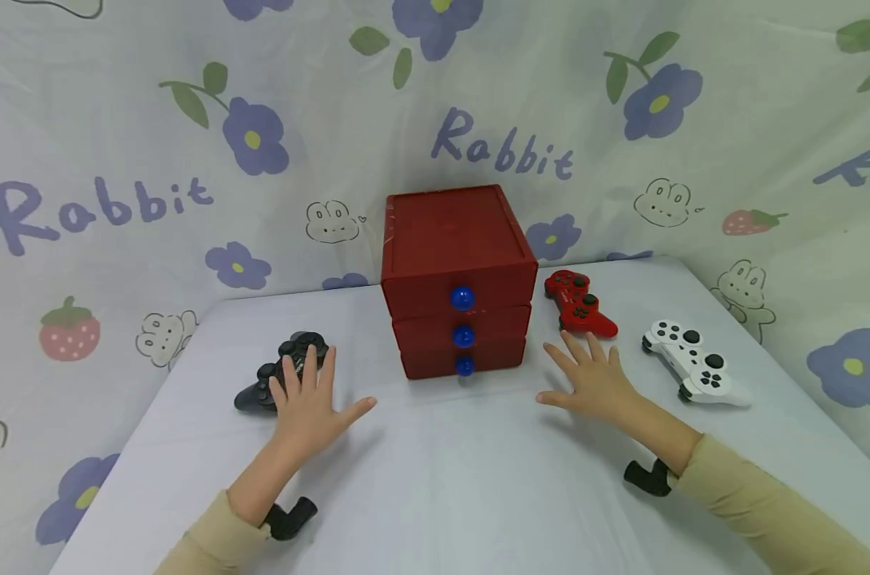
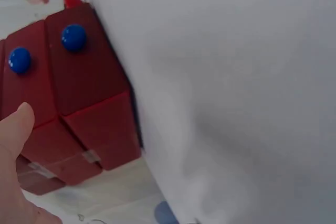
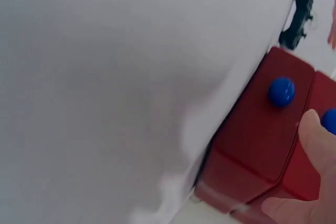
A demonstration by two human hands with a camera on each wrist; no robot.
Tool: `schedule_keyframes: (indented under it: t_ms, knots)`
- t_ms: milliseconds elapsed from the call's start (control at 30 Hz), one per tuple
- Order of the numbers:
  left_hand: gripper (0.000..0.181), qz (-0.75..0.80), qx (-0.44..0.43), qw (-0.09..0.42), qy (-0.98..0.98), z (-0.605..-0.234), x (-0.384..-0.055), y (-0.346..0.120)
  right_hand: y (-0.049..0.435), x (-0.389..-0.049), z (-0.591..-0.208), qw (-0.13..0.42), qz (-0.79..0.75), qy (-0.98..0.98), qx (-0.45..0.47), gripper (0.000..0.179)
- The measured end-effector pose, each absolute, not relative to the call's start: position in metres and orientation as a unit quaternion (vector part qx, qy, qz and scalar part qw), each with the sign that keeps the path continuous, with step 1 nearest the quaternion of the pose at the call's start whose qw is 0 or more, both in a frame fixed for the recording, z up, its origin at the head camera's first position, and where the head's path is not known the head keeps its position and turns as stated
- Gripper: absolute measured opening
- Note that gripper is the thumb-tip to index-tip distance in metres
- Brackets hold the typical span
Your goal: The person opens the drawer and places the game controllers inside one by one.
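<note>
My left hand (image 1: 309,417) is spread with straight fingers over the table, its fingertips overlapping a black game controller (image 1: 302,363) in the head view; whether they touch it I cannot tell. My right hand (image 1: 593,382), also spread and holding nothing, is just in front of a red game controller (image 1: 579,303). Between the hands, farther back, stands a dark red three-drawer box (image 1: 449,231) with blue round knobs (image 1: 463,299), all drawers closed. A white game controller (image 1: 696,363) lies to the right of my right hand. Both wrist views show the box's lower drawers beside a thumb.
A white cloth covers the table (image 1: 435,479). Behind it hangs a patterned curtain (image 1: 298,144) with flowers, rabbits and lettering, close to the box's back. Black straps with a stub (image 1: 291,517) sit on both wrists.
</note>
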State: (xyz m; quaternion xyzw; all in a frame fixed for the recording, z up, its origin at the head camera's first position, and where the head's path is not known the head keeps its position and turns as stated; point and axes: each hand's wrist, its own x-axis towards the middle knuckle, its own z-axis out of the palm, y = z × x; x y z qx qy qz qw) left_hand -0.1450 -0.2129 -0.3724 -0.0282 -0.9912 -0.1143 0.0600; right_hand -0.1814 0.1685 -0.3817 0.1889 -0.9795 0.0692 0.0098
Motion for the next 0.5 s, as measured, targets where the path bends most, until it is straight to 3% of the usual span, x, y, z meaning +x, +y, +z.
schedule_keyframes:
  t_ms: [500]
  knots:
    - [0.090,-0.164,-0.069,0.134,-0.975,-0.308,-0.178,-0.179,0.120,-0.180,-0.385,0.018,0.073,-0.963,0.260,0.074]
